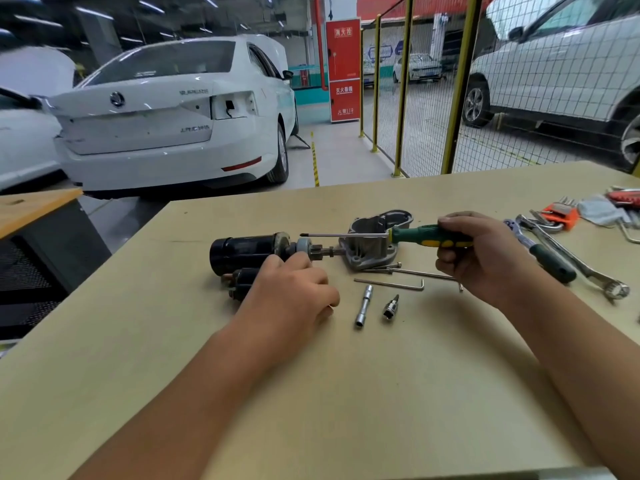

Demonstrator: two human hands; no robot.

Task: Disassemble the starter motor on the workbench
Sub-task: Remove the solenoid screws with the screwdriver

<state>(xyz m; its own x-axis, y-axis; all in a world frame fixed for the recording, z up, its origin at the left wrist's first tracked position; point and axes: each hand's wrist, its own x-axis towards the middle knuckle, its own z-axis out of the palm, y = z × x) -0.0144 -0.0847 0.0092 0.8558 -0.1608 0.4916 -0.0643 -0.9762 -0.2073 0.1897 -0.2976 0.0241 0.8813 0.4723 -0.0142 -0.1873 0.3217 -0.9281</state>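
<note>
The black cylindrical starter motor [247, 252] lies on its side on the pale wooden workbench [346, 393], a little left of the middle of the frame, with its grey pinion shaft [313, 251] pointing to the right. The left hand [294, 292] rests over the lower front part of the motor, fingers curled on it near the shaft. Just right of the shaft lies the grey cast aluminium end housing [375, 242], separate from the motor. The right hand [485, 258] grips the green and yellow handle of a screwdriver [398, 234]; its thin metal blade points left above the housing, toward the motor. Below the housing lie two long bolts [381, 268], a bent hex key [391, 284], a silver socket extension [363, 306] and a small bit socket [391, 308]. At the right edge of the frame lie a ratchet [540, 252] and a combination wrench [585, 268]
</note>
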